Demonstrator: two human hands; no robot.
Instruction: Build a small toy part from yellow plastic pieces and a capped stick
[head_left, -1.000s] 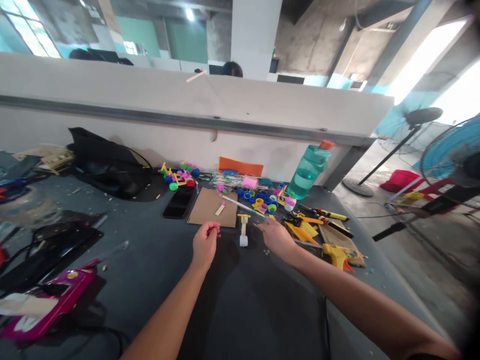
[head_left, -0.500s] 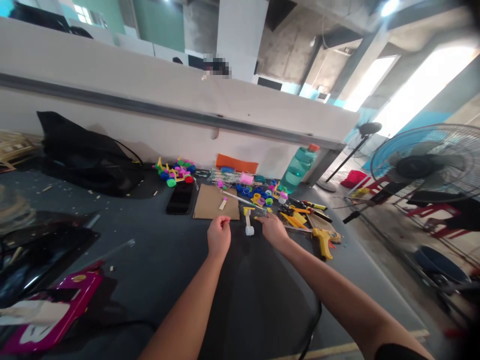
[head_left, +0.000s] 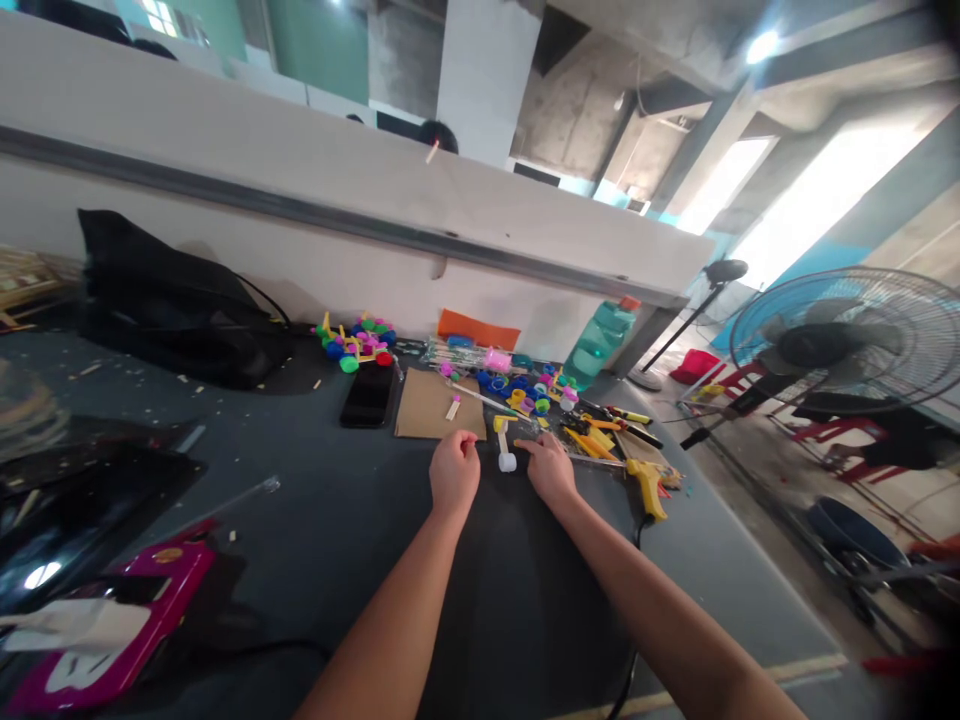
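Observation:
My left hand [head_left: 455, 472] is closed near the front edge of a brown cardboard sheet [head_left: 429, 412]; whatever lies in its curled fingers, if anything, is hidden. To its right stands or lies a small stick piece [head_left: 505, 440] with a yellow part on top and a white bottle cap at its lower end. On the other side of that piece is my right hand [head_left: 550, 468], its index finger stretched toward the piece with a small gap between. No object shows in the right hand. A short stick with a pink end [head_left: 453, 408] rests on the cardboard.
Behind my hands lie several coloured bottle caps [head_left: 517, 385]. A yellow glue gun [head_left: 646, 486] and pliers [head_left: 600, 445] are on the right, near a green bottle [head_left: 602, 342]. A phone [head_left: 367, 395] and black bag [head_left: 165, 310] are left; a fan [head_left: 825, 340] stands beyond the table.
My left hand has shifted slightly right, nearer the stick piece. My right index finger, earlier by a small yellow bit, now points at the piece. The view has turned slightly.

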